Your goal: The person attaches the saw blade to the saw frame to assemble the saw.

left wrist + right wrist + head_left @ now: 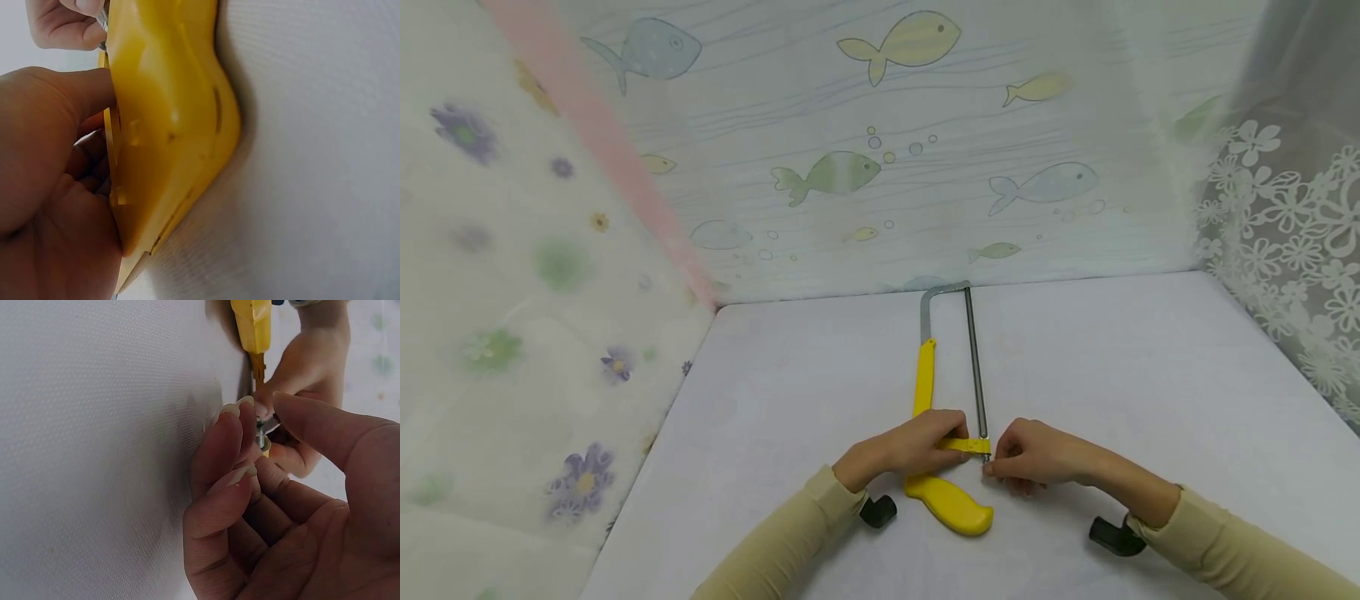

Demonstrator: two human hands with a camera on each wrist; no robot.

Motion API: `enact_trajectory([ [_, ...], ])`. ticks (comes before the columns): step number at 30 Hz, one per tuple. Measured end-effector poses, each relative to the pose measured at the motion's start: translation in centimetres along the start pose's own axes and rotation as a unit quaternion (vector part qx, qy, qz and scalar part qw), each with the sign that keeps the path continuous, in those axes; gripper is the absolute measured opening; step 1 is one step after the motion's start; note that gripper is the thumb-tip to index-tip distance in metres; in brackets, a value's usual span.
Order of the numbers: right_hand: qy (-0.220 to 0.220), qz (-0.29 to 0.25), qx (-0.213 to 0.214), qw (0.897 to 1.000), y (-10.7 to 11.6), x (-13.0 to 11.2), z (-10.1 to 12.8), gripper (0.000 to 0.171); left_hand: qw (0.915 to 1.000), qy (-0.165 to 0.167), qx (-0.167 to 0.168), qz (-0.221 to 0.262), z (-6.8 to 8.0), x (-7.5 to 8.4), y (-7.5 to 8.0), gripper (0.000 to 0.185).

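A hacksaw with a yellow handle (951, 500) and a thin metal blade (975, 367) lies flat on the white table (1150, 375), its far end pointing at the back wall. My left hand (955, 435) grips the yellow frame just above the handle, fingers curled over it. In the left wrist view the yellow handle (175, 112) fills the middle beside my left hand (44, 175). My right hand (989, 467) pinches the near end of the blade where it meets the frame. The right wrist view shows my right hand (265, 419) with thumb and fingertips closed on a small metal fitting (267, 428).
A fish-print sheet (880, 167) hangs behind the table. A floral sheet (512, 333) closes the left side and white lace (1292, 233) the right. Black wrist mounts (877, 510) (1112, 537) sit under both beige sleeves.
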State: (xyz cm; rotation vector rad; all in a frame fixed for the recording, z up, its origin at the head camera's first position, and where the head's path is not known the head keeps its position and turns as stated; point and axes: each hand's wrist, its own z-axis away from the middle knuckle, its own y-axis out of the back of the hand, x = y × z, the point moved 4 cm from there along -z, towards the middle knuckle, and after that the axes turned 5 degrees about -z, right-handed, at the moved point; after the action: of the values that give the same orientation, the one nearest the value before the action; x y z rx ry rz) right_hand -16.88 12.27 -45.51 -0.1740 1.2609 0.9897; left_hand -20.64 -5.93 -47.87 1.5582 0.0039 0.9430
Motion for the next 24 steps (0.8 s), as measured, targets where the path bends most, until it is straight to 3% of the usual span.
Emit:
enact_trajectory([
  [11, 0.012, -0.005, -0.004, 1.0, 0.28, 0.17, 0.31, 0.02, 1.0, 0.0, -0.003, -0.002, -0.09, 0.01, 0.03, 0.011],
  [24, 0.021, -0.014, -0.01, 1.0, 0.01, 0.09, 0.01, 0.019, 1.0, 0.004, -0.004, -0.002, 0.02, 0.21, 0.18, 0.013],
])
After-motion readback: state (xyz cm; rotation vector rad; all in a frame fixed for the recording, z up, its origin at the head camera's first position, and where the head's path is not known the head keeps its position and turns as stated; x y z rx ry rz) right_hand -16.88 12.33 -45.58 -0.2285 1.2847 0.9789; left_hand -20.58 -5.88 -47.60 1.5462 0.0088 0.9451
